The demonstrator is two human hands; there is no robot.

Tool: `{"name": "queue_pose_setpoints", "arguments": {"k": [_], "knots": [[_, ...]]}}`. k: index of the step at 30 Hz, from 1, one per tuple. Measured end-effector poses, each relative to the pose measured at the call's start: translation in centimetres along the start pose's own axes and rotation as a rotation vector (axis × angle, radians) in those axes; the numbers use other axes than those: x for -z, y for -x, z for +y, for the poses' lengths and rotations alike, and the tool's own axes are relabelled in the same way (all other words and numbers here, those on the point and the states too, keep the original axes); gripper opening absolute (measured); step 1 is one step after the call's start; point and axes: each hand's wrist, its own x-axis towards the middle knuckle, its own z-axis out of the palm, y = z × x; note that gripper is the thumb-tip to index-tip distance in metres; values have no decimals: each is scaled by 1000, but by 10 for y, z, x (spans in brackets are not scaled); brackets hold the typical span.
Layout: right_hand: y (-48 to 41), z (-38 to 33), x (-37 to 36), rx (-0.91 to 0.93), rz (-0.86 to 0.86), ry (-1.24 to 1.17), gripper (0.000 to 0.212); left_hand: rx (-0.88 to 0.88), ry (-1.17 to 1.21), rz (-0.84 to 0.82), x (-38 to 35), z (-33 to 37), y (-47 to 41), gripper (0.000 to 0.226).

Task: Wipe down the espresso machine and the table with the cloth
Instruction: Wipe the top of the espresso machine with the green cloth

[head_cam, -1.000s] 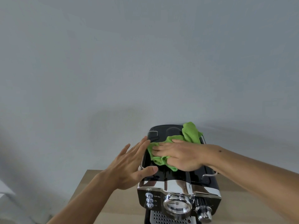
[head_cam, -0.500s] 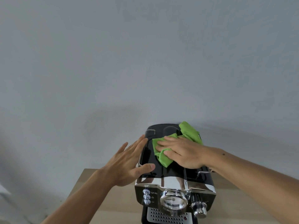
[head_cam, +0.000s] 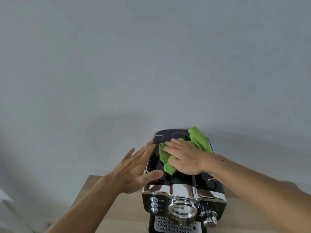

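A black and chrome espresso machine (head_cam: 183, 190) stands on a light wooden table (head_cam: 104, 195) against the wall. A bright green cloth (head_cam: 198, 140) lies bunched on the machine's glossy black top. My right hand (head_cam: 185, 158) lies flat on the cloth with straight fingers, pressing it onto the top. My left hand (head_cam: 134, 167) rests with straight fingers against the machine's left side, its thumb lying on the top edge.
A plain grey wall (head_cam: 151, 64) fills most of the view right behind the machine. The machine's front shows a round gauge (head_cam: 182, 210), three small buttons (head_cam: 154, 205) and a chrome knob (head_cam: 210, 217).
My right hand has slid the green cloth back and forth a little across the machine's top. My left hand has stayed against the left side.
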Motion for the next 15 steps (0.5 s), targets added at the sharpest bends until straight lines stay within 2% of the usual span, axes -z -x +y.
{"name": "queue_pose_setpoints", "arguments": {"k": [5,11,15], "knots": [[-24,-4,0,-17,0,87,57,-10,14,-6,2,2,2,105],[-8,-2,5,167,-65,15,52,-17,15,-7,1,1,2,100],[-13,-8,4,116,-46,61,53,-23,35,-16,5,1,2,102]]}}
